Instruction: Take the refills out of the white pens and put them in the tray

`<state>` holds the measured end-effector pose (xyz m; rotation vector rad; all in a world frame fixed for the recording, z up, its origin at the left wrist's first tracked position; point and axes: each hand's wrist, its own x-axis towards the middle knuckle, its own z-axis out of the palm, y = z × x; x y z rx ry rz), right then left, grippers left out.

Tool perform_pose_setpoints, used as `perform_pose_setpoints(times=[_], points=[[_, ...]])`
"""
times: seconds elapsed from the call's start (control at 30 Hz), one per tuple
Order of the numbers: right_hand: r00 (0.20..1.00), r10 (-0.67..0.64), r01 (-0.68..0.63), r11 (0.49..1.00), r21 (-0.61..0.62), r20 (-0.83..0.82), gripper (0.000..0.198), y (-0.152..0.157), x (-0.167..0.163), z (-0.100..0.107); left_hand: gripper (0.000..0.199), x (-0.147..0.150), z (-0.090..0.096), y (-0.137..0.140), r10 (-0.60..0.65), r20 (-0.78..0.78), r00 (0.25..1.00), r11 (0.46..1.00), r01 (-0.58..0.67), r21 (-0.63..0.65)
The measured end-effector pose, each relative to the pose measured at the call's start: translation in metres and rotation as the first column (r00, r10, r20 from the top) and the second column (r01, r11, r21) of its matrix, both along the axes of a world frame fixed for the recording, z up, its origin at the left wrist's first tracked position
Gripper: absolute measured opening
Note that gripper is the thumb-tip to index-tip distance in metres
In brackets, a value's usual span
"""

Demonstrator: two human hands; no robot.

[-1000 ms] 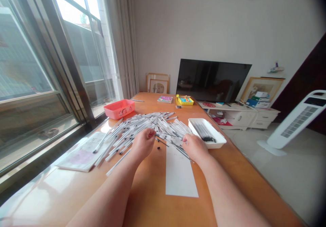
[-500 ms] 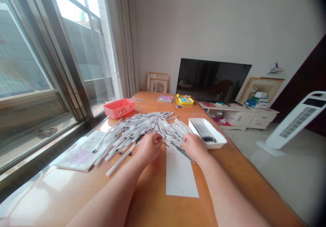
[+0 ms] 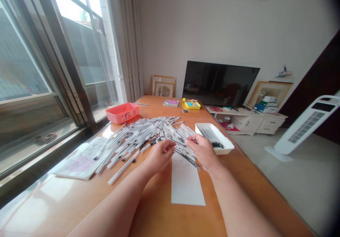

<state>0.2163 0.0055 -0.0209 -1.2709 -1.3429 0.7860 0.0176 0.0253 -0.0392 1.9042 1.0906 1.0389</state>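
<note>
A heap of clear pen barrels with black ends (image 3: pixel 143 134) spreads across the table in front of me. My left hand (image 3: pixel 161 154) is closed in a pinch at the heap's near edge; whatever its fingertips hold is too small to make out. Just to the right, my right hand (image 3: pixel 203 151) is pinched too, its fingertips facing the left hand across a small gap. Below and between them, thin dark pen refills (image 3: pixel 189 156) lie over the top of a white paper strip (image 3: pixel 187 184). Beside my right hand stands a white tray (image 3: pixel 228 148) holding a row of black-tipped pens (image 3: pixel 209 134).
A red plastic basket (image 3: pixel 122 113) stands at the left behind the heap. A booklet (image 3: pixel 77 162) lies at the left edge, partly under barrels. Farther back on the wooden table (image 3: pixel 159 215) are a colourful book (image 3: pixel 170 103) and a yellow box (image 3: pixel 191 104).
Both hands have lifted slightly and come closer together. The left has moved right, and the dark refill that stuck out from its fingers no longer shows clearly.
</note>
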Motion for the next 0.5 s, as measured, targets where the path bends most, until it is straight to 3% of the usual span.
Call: perform_pose_setpoints(times=[0.13, 0.3, 0.37, 0.5], points=[[0.951, 0.083, -0.103, 0.993, -0.051, -0.296, 0.026, -0.005, -0.015, 0.002, 0.028, 0.010, 0.003, -0.007, -0.159, 0.214, 0.964, 0.967, 0.196, -0.163], [0.920, 0.109, -0.146, 0.987, -0.071, -0.377, 0.024, -0.007, -0.025, 0.000, 0.034, 0.018, 0.006, -0.014, -0.210, 0.485, 0.849, 0.884, 0.377, -0.277], [0.917, 0.123, -0.167, 0.982, -0.084, -0.378, 0.024, -0.007, -0.026, -0.001, 0.030, 0.018, 0.008, -0.015, -0.193, 0.518, 0.833, 0.874, 0.387, -0.296], [0.911, 0.086, -0.135, 0.986, -0.094, -0.404, 0.026, -0.005, -0.022, 0.003, 0.023, 0.011, 0.015, -0.014, -0.119, 0.443, 0.889, 0.888, 0.295, -0.353]])
